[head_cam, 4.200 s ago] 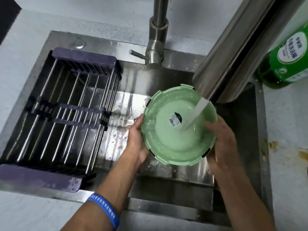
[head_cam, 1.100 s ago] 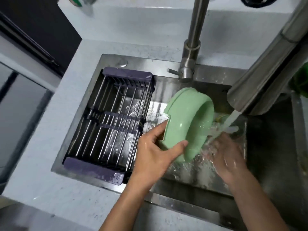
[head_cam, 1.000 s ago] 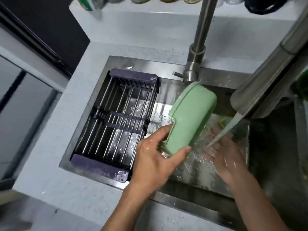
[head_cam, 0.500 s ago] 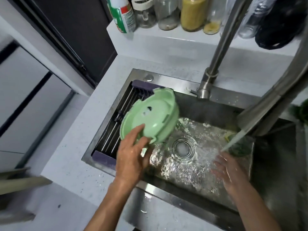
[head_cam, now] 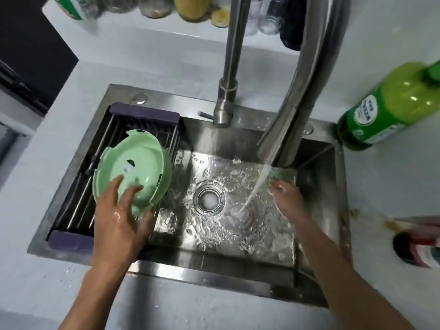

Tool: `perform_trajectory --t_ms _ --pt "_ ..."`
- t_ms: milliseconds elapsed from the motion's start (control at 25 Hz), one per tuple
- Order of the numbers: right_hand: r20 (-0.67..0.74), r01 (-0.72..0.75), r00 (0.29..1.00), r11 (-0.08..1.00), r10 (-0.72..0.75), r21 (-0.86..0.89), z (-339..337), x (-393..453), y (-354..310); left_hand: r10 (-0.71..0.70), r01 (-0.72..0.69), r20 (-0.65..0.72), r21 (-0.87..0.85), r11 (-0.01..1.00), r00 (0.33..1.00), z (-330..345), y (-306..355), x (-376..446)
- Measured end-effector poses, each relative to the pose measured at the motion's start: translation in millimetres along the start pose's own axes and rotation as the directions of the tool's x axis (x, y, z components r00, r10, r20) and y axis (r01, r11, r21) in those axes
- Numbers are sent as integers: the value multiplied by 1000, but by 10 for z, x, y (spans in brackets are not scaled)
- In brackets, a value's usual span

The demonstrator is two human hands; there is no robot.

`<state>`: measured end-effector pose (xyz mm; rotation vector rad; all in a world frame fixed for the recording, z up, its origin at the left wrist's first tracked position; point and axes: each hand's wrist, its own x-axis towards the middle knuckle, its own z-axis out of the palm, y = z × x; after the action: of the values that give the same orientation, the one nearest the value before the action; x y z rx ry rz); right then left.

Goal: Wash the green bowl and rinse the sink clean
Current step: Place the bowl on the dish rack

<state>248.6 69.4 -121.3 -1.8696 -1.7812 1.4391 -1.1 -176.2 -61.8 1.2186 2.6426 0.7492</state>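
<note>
**Ana:** Gripping from below, the left hand (head_cam: 119,220) has the green bowl (head_cam: 133,172); fingers curl over the near rim into the hollow, thumb underneath on the outside wall.

**Ben:** And where does the bowl sit?

**Ana:** Over the left part of the sink (head_cam: 233,265), tilted so its open side faces up towards the camera; it is above the drying rack (head_cam: 78,198), though I cannot tell whether it touches the bars. A small label (head_cam: 127,168) shows inside it.

**Ben:** The other hand?

**Ana:** The right hand (head_cam: 289,198) is down in the basin on the right, wet and somewhat blurred; fingers point towards the far wall beside something greenish (head_cam: 282,175) lying there; whether it holds that or is merely reaching, I cannot tell.

**Ben:** Water on?

**Ana:** Yes; a stream (head_cam: 256,189) drops from the spout of the faucet (head_cam: 292,96) and strikes the basin floor just right of the drain (head_cam: 209,198), between the two hands; the floor is rippled and bubbly all round it.

**Ben:** Further out?

**Ana:** A green bottle (head_cam: 390,108) stands at the sink's far right corner on the pale counter (head_cam: 35,167); a dark red container (head_cam: 419,248) sits at the right edge; jars (head_cam: 190,8) line the ledge behind the faucet.
</note>
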Motion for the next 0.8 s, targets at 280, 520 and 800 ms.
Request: perform_trajectory --t_ms 280,520,800 --pt "-47 -39 999 744 10 -667 409 1145 822 205 -150 115 -368 918 972 846 842 -299" --pt "99 -33 994 979 54 -202 1182 285 435 -37 251 388 -517 819 921 1183 819 -136" --pt "156 -312 949 744 275 590 990 -281 -59 -166 476 594 -413 776 787 1528 1210 280"
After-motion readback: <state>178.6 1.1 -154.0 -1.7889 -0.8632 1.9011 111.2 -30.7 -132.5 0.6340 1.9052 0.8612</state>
